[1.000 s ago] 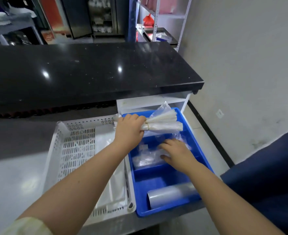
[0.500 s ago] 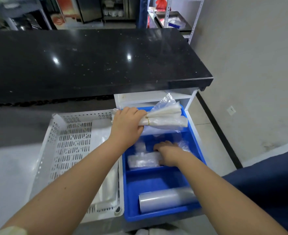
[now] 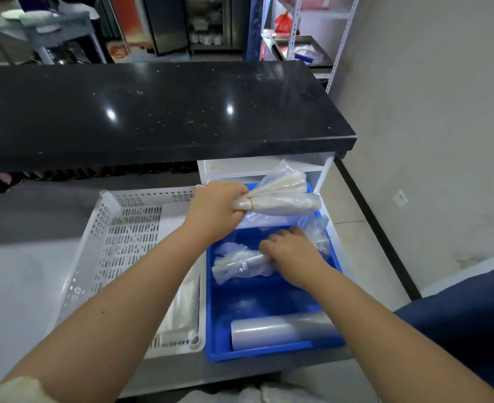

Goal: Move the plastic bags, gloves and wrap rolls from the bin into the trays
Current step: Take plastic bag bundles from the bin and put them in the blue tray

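My left hand [image 3: 215, 206] grips a bundle of clear plastic bags [image 3: 280, 197] tied with a yellow rubber band, held above the far end of the blue bin [image 3: 219, 318]. Inside the bin's middle compartment, my right hand [image 3: 290, 253] grips the end of a second clear plastic packet [image 3: 238, 264]. More loose plastic [image 3: 317, 232] lies behind that hand. A wrap roll [image 3: 280, 331] rests in the bin's near compartment. The white perforated tray [image 3: 123, 245] sits left of the bin with a flat plastic bag [image 3: 184, 303] lying along its right side.
A black counter [image 3: 158, 112] overhangs behind the tray and bin. A white cabinet shelf [image 3: 263, 165] stands just beyond the bin. A wall and tiled floor [image 3: 353, 228] are to the right, a dark blue surface [image 3: 466, 321] at the near right.
My right hand has shifted within the bin's middle compartment and closed on the plastic packet. My left hand still holds the tied bundle in much the same place. The camera view tilted slightly.
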